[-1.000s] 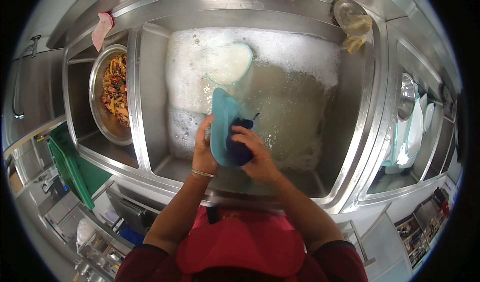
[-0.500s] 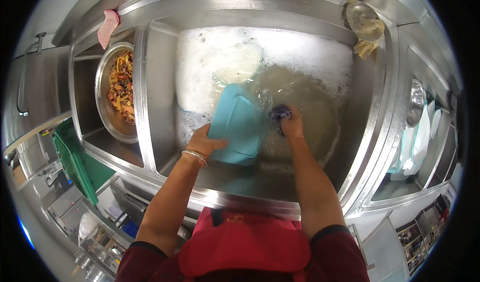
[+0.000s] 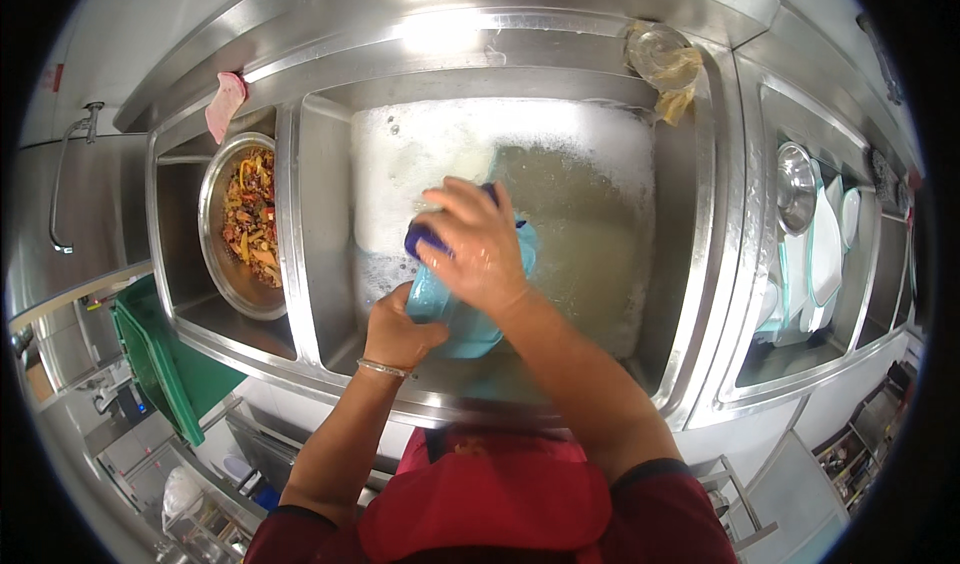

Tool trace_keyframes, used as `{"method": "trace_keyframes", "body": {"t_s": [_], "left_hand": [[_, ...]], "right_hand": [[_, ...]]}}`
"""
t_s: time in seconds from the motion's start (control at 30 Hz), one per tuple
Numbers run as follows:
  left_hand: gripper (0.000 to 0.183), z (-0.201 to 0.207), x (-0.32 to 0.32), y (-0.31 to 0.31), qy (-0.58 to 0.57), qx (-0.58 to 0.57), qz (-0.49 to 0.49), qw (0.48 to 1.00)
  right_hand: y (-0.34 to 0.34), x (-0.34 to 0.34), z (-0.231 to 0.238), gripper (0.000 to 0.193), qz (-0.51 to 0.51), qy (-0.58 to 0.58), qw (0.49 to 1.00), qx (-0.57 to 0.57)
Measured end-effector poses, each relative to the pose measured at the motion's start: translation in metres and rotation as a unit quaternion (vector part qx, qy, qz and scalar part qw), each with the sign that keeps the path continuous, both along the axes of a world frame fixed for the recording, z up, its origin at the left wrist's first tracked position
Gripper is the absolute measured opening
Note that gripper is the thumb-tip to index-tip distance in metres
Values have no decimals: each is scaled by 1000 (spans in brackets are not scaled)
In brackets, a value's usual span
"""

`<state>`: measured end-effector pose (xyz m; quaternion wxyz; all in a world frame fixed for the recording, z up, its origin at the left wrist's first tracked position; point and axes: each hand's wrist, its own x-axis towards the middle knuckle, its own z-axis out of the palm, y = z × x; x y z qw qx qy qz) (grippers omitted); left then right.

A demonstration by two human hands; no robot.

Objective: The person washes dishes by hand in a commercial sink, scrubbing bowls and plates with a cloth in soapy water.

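My left hand grips the near left edge of a light-blue rectangular plastic tray or container, thumb on its face. It is tilted over the sudsy water of the large steel sink. Over its far part, my right hand has its fingers bent round a dark purple-blue scrubbing cloth or pad, which touches the container. Motion blurs this hand a little, and it covers much of the container.
Left, a steel bowl of food scraps sits in a smaller basin beside a pink cloth. A round clear lid with yellowish film rests on the far right rim. The right basin holds a steel bowl and white dishes. A green bin stands lower left.
My right hand has come left out of the water with the scrubbing cloth, onto the container. The container has shifted slightly nearer and lies partly hidden under that hand. The view has shifted a little.
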<state>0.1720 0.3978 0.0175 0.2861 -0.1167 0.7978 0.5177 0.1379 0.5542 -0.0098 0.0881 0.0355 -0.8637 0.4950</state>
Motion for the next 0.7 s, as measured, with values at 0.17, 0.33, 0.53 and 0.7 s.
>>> {"method": "trace_keyframes", "body": {"t_s": [0.17,0.33,0.53,0.7], "left_hand": [[39,17,13,2,-42,85,78,992],[38,28,15,-10,-28,172,132,976],[39,23,21,-3,-30,215,195,956],[38,15,9,18,42,301,280,911]], "right_hand": [[32,-12,0,32,-76,-153,980,-102],[77,21,-17,40,-126,-309,931,-152],[73,58,-42,40,-233,-259,868,-355],[35,103,-53,30,-256,-244,844,-404]]}}
